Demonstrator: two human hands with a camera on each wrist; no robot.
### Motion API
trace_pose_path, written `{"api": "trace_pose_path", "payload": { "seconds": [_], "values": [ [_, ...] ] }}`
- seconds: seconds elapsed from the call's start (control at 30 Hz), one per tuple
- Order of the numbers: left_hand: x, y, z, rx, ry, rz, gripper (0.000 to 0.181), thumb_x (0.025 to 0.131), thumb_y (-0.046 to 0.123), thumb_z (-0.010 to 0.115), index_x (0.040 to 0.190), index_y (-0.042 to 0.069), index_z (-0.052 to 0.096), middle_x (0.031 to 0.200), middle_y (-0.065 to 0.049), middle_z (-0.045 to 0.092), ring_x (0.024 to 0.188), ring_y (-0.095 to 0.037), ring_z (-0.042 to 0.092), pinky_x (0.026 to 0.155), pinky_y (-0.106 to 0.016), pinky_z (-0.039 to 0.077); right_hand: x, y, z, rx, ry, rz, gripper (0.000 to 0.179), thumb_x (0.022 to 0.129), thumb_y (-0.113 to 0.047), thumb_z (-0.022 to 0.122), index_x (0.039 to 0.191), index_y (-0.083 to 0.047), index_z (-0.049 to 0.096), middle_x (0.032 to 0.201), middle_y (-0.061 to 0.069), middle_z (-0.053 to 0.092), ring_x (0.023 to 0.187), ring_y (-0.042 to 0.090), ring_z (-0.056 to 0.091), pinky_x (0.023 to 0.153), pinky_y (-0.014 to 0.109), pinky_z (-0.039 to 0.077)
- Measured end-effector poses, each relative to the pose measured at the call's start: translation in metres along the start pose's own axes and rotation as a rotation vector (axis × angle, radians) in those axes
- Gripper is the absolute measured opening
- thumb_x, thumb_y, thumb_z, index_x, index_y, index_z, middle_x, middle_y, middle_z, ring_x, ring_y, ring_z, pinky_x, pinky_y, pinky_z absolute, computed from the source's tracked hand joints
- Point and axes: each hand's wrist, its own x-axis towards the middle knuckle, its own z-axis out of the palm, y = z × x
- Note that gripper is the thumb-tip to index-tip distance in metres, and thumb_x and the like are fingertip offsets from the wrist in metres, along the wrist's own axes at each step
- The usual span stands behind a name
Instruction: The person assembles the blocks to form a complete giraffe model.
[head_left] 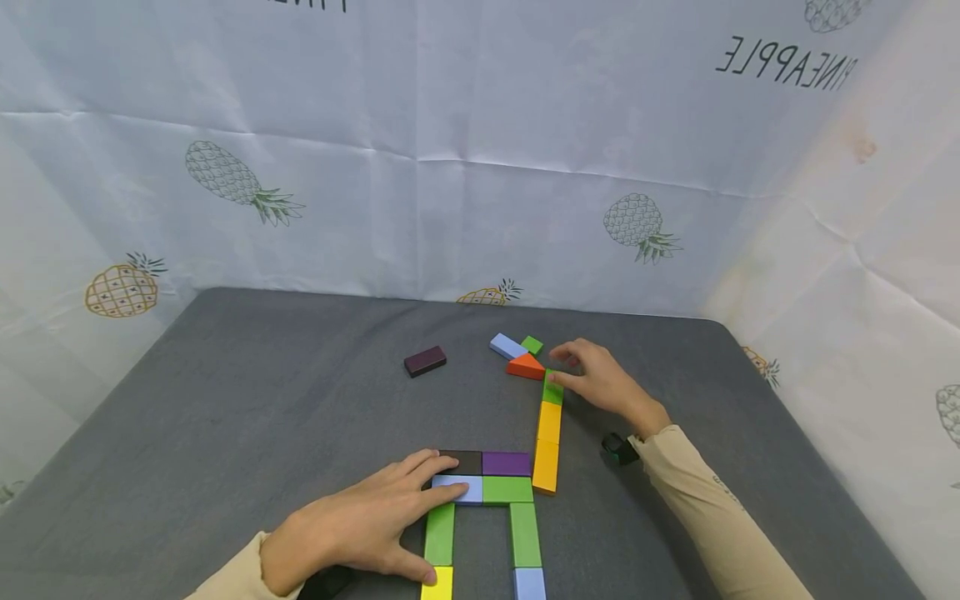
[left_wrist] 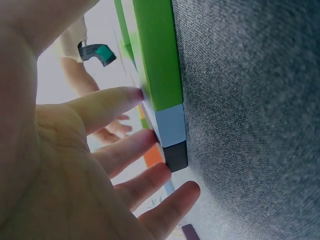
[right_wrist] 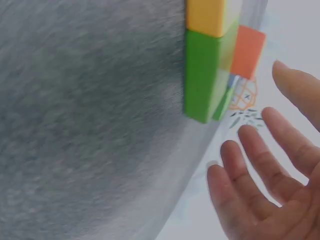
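My left hand [head_left: 367, 517] rests on the left side of a flat block layout. Its fingertips touch the black block [head_left: 467, 462] and the light blue block [head_left: 471, 492], and its thumb lies on the yellow block [head_left: 438, 583]. In the left wrist view those fingers [left_wrist: 127, 150] are spread and nearly straight along the edge. My right hand [head_left: 600, 379] is at the far end of a row of two orange-yellow blocks [head_left: 548, 442] and a green block [head_left: 552, 390]. Its fingers are loosely bent, and the right wrist view shows the palm with nothing in it, apart from the green block [right_wrist: 202, 75].
An orange-red triangle [head_left: 527, 367], a light blue block [head_left: 507, 346] and a small green block [head_left: 532, 345] lie beyond the row. A dark block [head_left: 425, 361] sits alone left of them. A purple block [head_left: 506, 463] and green blocks [head_left: 525, 533] complete the layout's visible right side.
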Motion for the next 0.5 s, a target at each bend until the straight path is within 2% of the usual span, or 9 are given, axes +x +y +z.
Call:
{"api": "trace_pose_path", "payload": {
  "seconds": [0.17,0.5],
  "values": [
    [0.000,0.000,0.000,0.000,0.002,-0.008,0.083,0.079,0.059,0.075,0.150,0.031,0.043,0.159,0.004,0.030,0.144,-0.023,0.031,0.111,-0.051,0.039,0.003,-0.013,0.000,0.002,0.037,-0.054,0.040,0.094,-0.026,0.068,0.125,-0.001,0.064,0.120,0.015,0.064,0.108,0.031,0.059,0.094,0.051,0.050],
    [0.000,0.000,0.000,0.016,0.005,-0.005,0.083,0.079,0.060,0.074,0.150,0.030,0.043,0.159,0.004,0.030,0.144,-0.021,0.032,0.110,-0.050,0.040,0.014,-0.040,0.006,0.015,0.008,-0.139,0.038,0.095,-0.025,0.068,0.124,-0.002,0.065,0.121,0.016,0.064,0.109,0.032,0.061,0.094,0.049,0.051]
  ]
}}
